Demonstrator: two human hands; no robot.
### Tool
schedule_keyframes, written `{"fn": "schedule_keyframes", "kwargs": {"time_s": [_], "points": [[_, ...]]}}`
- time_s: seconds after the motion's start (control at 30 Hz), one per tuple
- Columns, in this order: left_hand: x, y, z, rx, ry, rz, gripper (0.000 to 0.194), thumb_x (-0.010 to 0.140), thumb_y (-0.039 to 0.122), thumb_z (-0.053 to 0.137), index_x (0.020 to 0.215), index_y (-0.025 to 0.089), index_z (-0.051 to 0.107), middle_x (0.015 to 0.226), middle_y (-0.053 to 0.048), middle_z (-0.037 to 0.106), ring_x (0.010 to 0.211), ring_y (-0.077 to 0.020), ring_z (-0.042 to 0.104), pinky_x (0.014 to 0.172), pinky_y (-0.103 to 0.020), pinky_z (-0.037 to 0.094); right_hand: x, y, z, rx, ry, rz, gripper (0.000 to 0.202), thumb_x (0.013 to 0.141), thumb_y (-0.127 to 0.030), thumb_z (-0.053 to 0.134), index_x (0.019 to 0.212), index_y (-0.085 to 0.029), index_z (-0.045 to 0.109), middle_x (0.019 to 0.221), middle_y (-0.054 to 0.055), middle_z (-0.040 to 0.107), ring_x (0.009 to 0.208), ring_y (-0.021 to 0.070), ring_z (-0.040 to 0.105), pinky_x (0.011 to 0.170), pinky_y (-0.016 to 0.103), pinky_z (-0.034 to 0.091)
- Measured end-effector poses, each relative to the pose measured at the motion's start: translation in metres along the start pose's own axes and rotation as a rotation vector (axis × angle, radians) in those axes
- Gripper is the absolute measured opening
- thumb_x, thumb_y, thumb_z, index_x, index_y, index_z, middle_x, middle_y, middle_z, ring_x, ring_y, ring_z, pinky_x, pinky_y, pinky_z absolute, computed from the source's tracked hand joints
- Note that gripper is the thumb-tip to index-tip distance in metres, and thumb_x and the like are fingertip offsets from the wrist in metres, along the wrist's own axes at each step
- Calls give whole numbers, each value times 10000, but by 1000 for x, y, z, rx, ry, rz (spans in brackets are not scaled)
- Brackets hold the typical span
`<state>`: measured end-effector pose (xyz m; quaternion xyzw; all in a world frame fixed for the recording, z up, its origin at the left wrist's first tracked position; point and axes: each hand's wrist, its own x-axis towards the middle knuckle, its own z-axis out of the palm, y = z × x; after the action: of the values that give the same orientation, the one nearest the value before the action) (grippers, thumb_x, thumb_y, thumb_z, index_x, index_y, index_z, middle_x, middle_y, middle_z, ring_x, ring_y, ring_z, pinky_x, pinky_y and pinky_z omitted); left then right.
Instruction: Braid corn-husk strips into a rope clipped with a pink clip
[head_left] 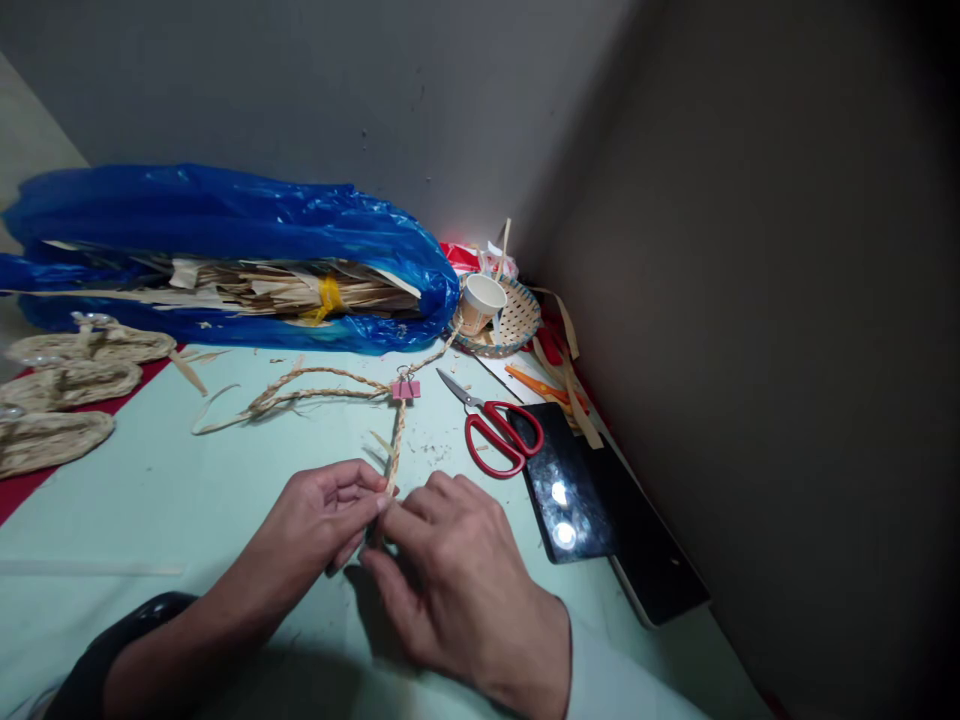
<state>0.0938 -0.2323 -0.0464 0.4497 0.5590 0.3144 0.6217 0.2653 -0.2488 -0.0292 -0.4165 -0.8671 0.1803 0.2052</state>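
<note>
A tan braided straw cord [399, 432] runs down from a pink binder clip [406, 389] toward me. My left hand [330, 510] pinches the cord's lower end between thumb and fingers. Against it, my right hand [442, 560] is closed at the same spot, fingers bent round the cord's end; the exact hold is hidden behind the knuckles. From the clip, a looped length of braid [322, 385] lies off to the left, and a short piece slants up toward the basket. A thin loose strand sticks out beside the cord above my left fingers.
Red-handled scissors [502, 435] lie right of the cord, their handle against a black phone [566, 490]. Behind are a blue plastic bag [225, 210] of dried straw, a paper cup [481, 305] and a woven basket [525, 318]. Woven soles [64, 440] lie left; a wall rises at right.
</note>
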Motion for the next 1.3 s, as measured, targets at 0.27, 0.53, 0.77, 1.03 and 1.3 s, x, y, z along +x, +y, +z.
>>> {"fn": "schedule_keyframes", "kwargs": {"time_s": [0.27,0.53,0.77,1.03,1.3], "points": [[-2,0,-3,-119,-48,-39,250,776,397,759,856,187,650,734,-6,704,639,-123,540,549,-213,296,12,20,5,816,-57,356,201,1004,-286,511,946,-160,657,774,10,654,745,145,632,714,251,464],[-5,-4,3,-162,-52,5,211,833,378,716,901,205,616,808,-5,722,776,-157,645,720,-238,463,15,25,20,877,-41,374,238,958,-261,558,745,-163,600,707,-11,615,666,110,532,649,216,398],[-10,-6,8,-192,-83,9,208,860,401,669,934,235,567,954,-23,734,844,-183,675,823,-289,501,16,27,25,916,-44,463,218,917,-271,591,739,-150,628,680,8,617,664,129,553,648,239,411],[-15,-8,10,226,0,125,230,946,468,510,1030,256,540,839,6,695,792,-203,636,750,-294,464,17,20,19,684,1,452,268,919,-223,558,662,-161,602,620,-11,593,602,114,511,603,241,351],[-15,-6,7,459,136,191,242,944,457,516,1117,291,482,780,27,731,751,-230,677,706,-290,432,13,16,16,587,29,435,254,914,-224,545,685,-159,636,615,-3,619,577,112,497,573,239,316]]}}
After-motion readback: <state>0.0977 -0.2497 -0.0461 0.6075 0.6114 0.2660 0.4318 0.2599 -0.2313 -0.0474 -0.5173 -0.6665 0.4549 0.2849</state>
